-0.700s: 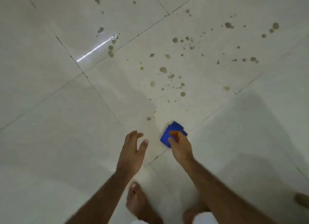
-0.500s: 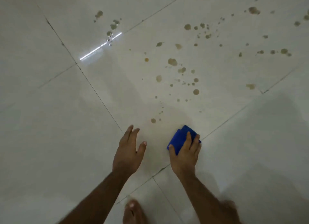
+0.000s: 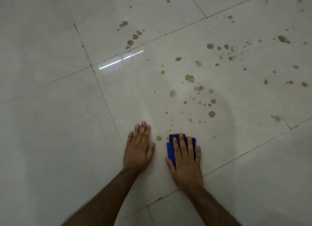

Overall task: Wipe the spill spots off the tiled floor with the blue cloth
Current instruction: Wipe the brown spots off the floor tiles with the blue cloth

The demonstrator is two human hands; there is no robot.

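A folded blue cloth (image 3: 170, 149) lies flat on the pale tiled floor (image 3: 67, 141). My right hand (image 3: 184, 160) presses down on it with straight fingers and covers most of it. My left hand (image 3: 139, 149) rests flat on the bare tile just left of the cloth, fingers straight. One brown spill spot (image 3: 159, 138) sits between my two hands, close to the cloth's left edge. Several more brown spill spots (image 3: 190, 78) spread over the tile ahead and to the right.
A further group of spots (image 3: 130, 42) lies at the back near a grout line, beside a bright streak of reflected light (image 3: 120, 60). Dark grout lines (image 3: 108, 106) cross the floor around my hands.
Both hands have come down flat onto the floor. My right hand has spread over the cloth. The view has dropped closer to the tiles and my feet have left the frame.
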